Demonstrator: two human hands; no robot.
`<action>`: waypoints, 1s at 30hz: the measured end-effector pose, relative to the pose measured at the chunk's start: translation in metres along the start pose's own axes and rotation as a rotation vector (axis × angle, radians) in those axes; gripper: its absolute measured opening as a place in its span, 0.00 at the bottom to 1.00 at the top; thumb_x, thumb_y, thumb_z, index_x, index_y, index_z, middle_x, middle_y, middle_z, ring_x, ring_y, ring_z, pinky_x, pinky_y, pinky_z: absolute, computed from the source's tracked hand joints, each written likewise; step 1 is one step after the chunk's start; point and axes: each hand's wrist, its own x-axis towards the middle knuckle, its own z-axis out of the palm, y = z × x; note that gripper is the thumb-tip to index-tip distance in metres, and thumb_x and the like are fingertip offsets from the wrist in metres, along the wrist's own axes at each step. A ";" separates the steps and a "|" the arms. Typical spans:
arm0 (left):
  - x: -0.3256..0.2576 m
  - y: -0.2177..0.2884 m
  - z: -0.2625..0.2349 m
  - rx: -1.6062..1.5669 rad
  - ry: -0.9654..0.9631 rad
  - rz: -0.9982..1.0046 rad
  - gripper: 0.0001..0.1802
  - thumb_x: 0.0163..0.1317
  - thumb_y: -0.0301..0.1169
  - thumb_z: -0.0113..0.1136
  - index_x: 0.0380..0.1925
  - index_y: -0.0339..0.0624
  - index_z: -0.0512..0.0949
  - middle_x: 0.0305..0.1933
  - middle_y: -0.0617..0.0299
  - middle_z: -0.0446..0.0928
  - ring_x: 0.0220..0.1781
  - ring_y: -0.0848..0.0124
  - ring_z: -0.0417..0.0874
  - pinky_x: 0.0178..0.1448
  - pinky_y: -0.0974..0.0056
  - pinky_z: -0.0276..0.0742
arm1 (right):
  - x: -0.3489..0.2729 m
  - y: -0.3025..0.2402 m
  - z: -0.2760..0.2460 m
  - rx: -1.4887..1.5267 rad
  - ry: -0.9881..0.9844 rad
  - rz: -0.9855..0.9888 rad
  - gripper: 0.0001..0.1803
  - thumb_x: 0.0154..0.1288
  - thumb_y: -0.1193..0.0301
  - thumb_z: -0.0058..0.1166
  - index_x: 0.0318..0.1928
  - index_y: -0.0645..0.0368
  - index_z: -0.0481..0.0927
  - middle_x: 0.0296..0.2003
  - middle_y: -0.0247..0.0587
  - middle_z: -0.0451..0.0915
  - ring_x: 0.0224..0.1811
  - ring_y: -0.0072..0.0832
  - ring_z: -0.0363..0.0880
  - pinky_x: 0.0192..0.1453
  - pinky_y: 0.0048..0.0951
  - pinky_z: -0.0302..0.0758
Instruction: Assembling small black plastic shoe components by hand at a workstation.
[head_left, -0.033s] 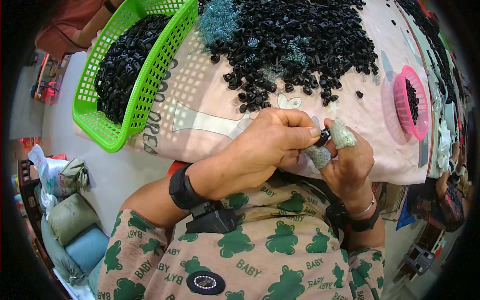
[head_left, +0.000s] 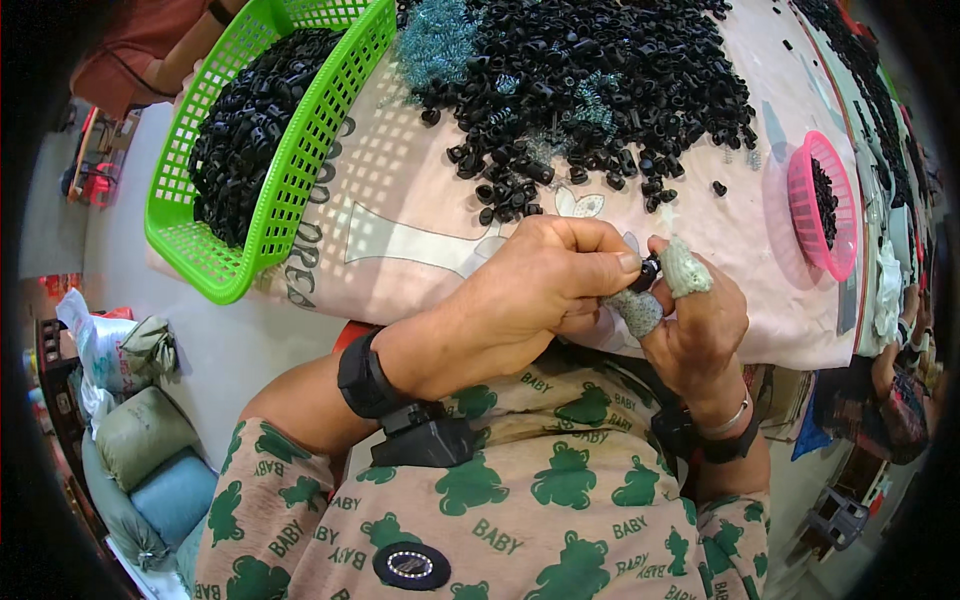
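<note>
Just above the near edge of the cloth-covered table, both of my hands meet around a small black plastic part (head_left: 649, 270). My left hand (head_left: 540, 275) is closed in a pinch, thumb and forefinger pressed together against the part's left side. My right hand (head_left: 705, 330) grips the part from the right; a pale knitted cover (head_left: 686, 272) and a grey wrap (head_left: 638, 313) are on its digits. Fingers hide most of the part. Beyond my hands spreads a heap of small black plastic pieces (head_left: 600, 70), with bluish metal springs (head_left: 437, 45) in and beside it.
At the left, a green basket (head_left: 262, 240) full of black pieces stands tilted on the table. A pink basket (head_left: 845, 255) holding small black pieces sits at the right. Another person's arm (head_left: 190, 50) shows at upper left. Cushions (head_left: 175, 495) lie low on the left.
</note>
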 end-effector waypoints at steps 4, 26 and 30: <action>-0.001 0.003 0.000 -0.028 -0.013 -0.017 0.06 0.63 0.31 0.57 0.33 0.40 0.77 0.27 0.72 0.72 0.17 0.88 0.57 0.20 0.79 0.52 | 0.001 -0.002 0.002 -0.020 0.027 0.026 0.26 0.43 0.83 0.60 0.48 0.71 0.73 0.23 0.42 0.73 0.20 0.34 0.73 0.23 0.32 0.70; 0.003 -0.002 -0.004 -0.152 -0.152 0.002 0.05 0.63 0.30 0.57 0.32 0.41 0.76 0.24 0.74 0.71 0.17 0.89 0.59 0.21 0.81 0.55 | -0.001 0.005 0.006 0.006 0.141 -0.101 0.27 0.44 0.79 0.65 0.49 0.70 0.73 0.23 0.40 0.72 0.21 0.33 0.72 0.22 0.31 0.69; -0.001 0.007 0.005 0.156 0.012 0.048 0.06 0.63 0.31 0.59 0.34 0.40 0.78 0.22 0.75 0.70 0.17 0.88 0.60 0.19 0.80 0.55 | 0.001 0.002 0.004 -0.027 0.080 -0.001 0.27 0.45 0.78 0.65 0.49 0.70 0.74 0.23 0.39 0.72 0.22 0.31 0.72 0.22 0.30 0.69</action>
